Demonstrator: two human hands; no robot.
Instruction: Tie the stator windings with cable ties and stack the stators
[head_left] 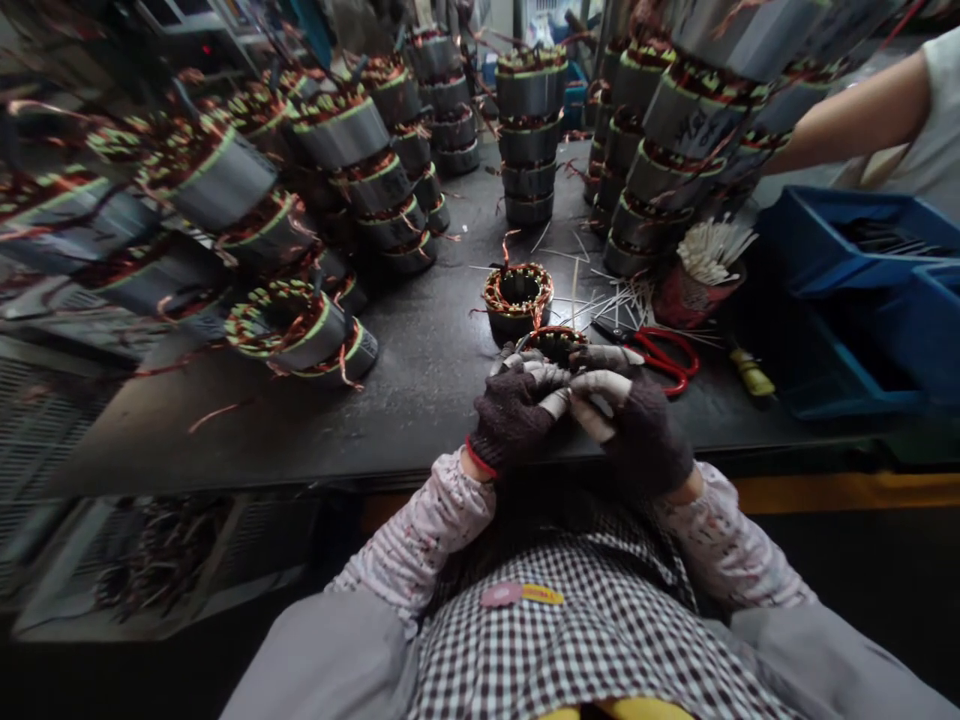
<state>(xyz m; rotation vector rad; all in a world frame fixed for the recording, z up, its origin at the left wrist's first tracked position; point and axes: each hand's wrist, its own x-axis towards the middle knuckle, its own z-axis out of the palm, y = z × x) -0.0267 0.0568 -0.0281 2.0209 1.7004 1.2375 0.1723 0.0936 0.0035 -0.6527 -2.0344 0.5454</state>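
Observation:
At the near edge of the bench, a motor stator (556, 341) with copper windings is partly hidden behind my fingers. My left hand (517, 408), in a dark fingerless glove with wrapped fingertips, closes on its left and near side. My right hand (636, 415), gloved alike, reaches along the right side with fingers bent and tips pinched close to the left fingertips. Whatever lies in that pinch is too small to make out. Just beyond stands a second stator (516, 312), copper leads rising from its top. Red-handled scissors (670, 358) lie right of my right hand.
Stacked stators (529, 135) stand at the back, with more stacks (360, 170) left and right (660, 150). Loose white sticks (619, 300) lie near a cup (694, 290) full of them. Blue bins (847, 375) and a yellow-handled tool (752, 374) are right. Another person's arm (855, 115) reaches in.

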